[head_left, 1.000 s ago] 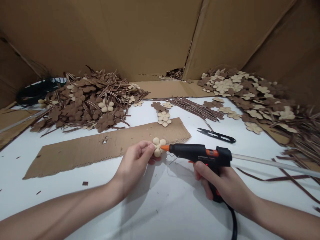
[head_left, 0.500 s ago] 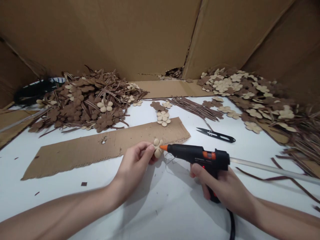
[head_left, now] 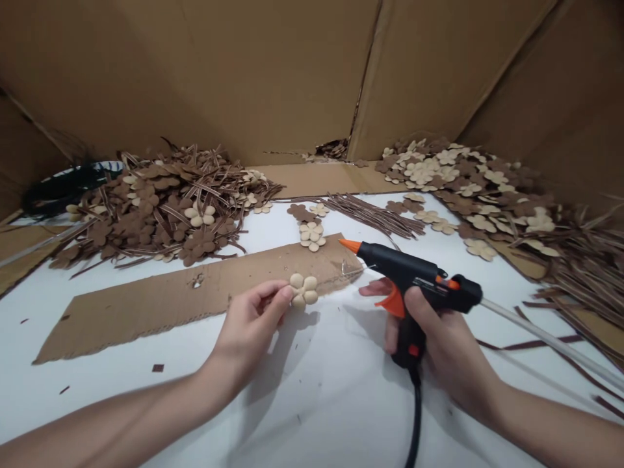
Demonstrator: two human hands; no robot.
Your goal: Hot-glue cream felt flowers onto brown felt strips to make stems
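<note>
Between thumb and fingers, my left hand (head_left: 260, 312) pinches a cream fabric flower (head_left: 304, 290) just above the near edge of a cardboard strip (head_left: 146, 305). My right hand (head_left: 439, 338) is wrapped round the handle of a black glue gun (head_left: 409, 270) with an orange nozzle and trigger. The nozzle points up and left, apart from the flower. A clear glue stick (head_left: 536, 335) juts from the gun's back, and a cord hangs below its handle. Beyond the strip's far edge lie several cream and brown flowers (head_left: 311, 232), some overlapping the cardboard.
A heap of brown flowers and ribbons (head_left: 166, 201) covers the back left; another pile of flowers (head_left: 468, 175) fills the back right. A bundle of brown ribbon strips (head_left: 375, 213) lies at centre back. Tall cardboard walls (head_left: 195, 78) enclose the white table (head_left: 205, 422).
The glue gun has swung up and right, its nozzle leaving the flower's centre. My left hand has shifted slightly left with the flower. The black snips are now hidden behind the gun.
</note>
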